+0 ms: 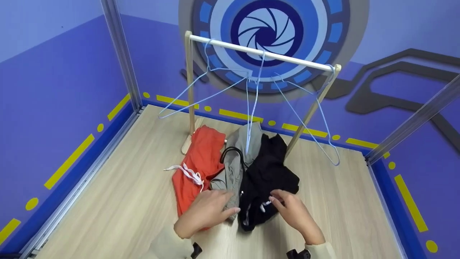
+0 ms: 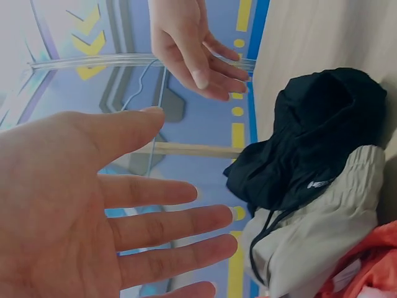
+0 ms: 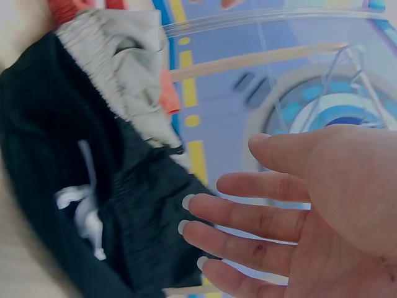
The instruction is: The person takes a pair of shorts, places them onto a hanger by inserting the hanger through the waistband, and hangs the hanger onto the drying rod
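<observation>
Both hands were open, fingers straight and holding nothing: left hand [image 1: 205, 212] hovered over grey shorts [image 1: 235, 162], right hand [image 1: 294, 212] over black shorts [image 1: 266, 176], heaped beside orange shorts [image 1: 197, 162] on the wooden floor [image 1: 125, 201] below a hanger rack [image 1: 262, 54].

our head view looks down from above; both wrist views sit close, sharing the black garment [image 1: 267, 180].

Purple walls [image 1: 64, 90], pale wooden floor [image 1: 118, 201]
</observation>
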A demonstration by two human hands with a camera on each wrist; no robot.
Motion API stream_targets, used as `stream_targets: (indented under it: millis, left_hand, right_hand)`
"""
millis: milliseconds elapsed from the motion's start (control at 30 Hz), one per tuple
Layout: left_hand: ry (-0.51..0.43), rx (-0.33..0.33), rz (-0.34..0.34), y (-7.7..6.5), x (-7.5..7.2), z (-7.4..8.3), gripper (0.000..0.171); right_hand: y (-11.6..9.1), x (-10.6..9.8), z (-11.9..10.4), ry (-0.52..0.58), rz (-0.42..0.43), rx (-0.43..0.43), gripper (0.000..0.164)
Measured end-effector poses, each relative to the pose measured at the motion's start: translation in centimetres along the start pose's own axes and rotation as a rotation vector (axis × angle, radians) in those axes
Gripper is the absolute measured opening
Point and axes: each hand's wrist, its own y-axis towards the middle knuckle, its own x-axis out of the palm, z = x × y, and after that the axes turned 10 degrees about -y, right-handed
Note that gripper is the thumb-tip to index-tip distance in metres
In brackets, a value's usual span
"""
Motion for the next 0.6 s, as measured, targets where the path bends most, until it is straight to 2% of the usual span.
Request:
stream_targets:
  millis: [133,267,400,600]
  left_hand:
    - [-0.007,0.009,-0.018,0.5,1.4,-0.1,0.044]
    - [-0.027,0.019,-0.058,1.0,2.9,0.0,0.041]
    - [-0.064,0.015,-0.099,1.3,4.2,-0.1,0.041]
    - [-0.096,0.0,-0.149,1.5,6.3,-0.4,0.038]
  right_hand:
    - [0.6,1.8,0.7,0.032,-0.039,-0.059,0.026]
    - [0.7,3.1,0.7,0.057,-0.022,-0.104,0.023]
    - [1.0,3.6,0.2,0.074,-0.026,-0.118,0.024]
    - [1.5,4.4,-0.4,0.058,-0.087,-0.123,0.026]
